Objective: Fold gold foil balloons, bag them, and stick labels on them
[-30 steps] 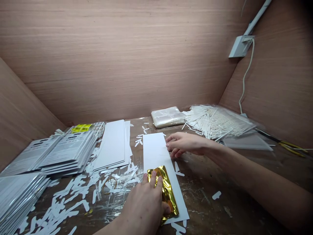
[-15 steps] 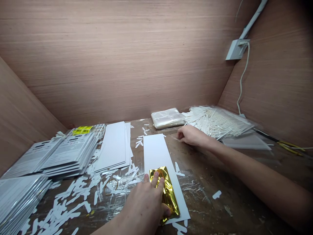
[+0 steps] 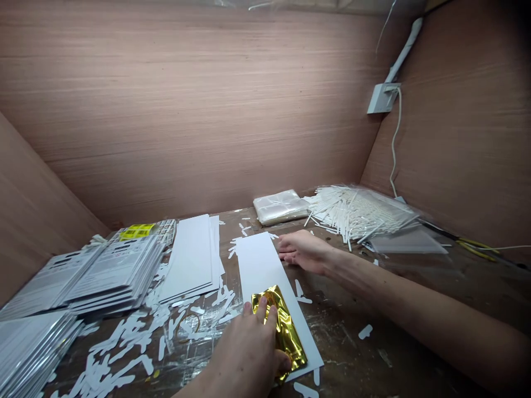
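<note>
A shiny gold foil packet (image 3: 286, 326) lies on the near part of a long white card (image 3: 261, 262). My left hand (image 3: 244, 351) rests over the packet, its fingers on top and its thumb along the near side, gripping it against the card. At the card's far right edge is my right hand (image 3: 305, 250), fingers loosely stretched toward the card and nothing visible in them. Whether those fingertips touch the card or stay just beside it, I cannot tell.
White cards (image 3: 188, 257) and packaged printed cards (image 3: 112, 271) are stacked left. White paper scraps (image 3: 120, 342) litter the table. Behind lie clear plastic bags (image 3: 280, 205) and a pile of white sticks (image 3: 357, 213). Yellow-handled scissors (image 3: 477, 247) lie right, below a wall socket (image 3: 381, 98).
My right hand has come left and nearer, from beside the plastic bags to the card's edge, and its fingers have loosened. My left hand stays on the packet. The view has shifted slightly.
</note>
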